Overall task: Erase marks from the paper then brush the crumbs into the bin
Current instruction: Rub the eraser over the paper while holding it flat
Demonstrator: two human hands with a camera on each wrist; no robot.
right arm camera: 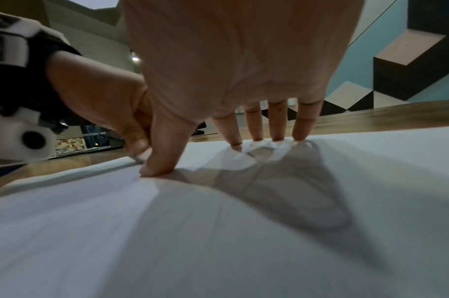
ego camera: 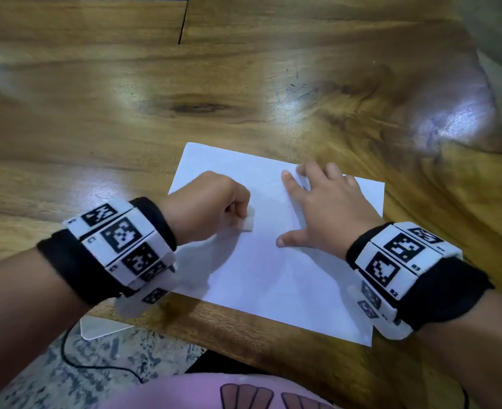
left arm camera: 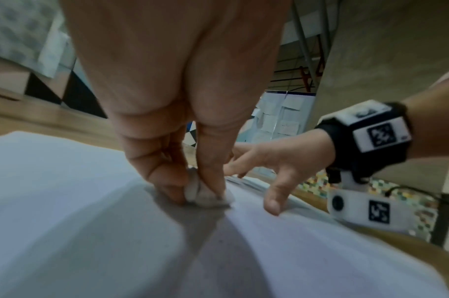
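Eraser pinched in my left grip presses the paper; my right grip, spread flat, pins it against sliding.
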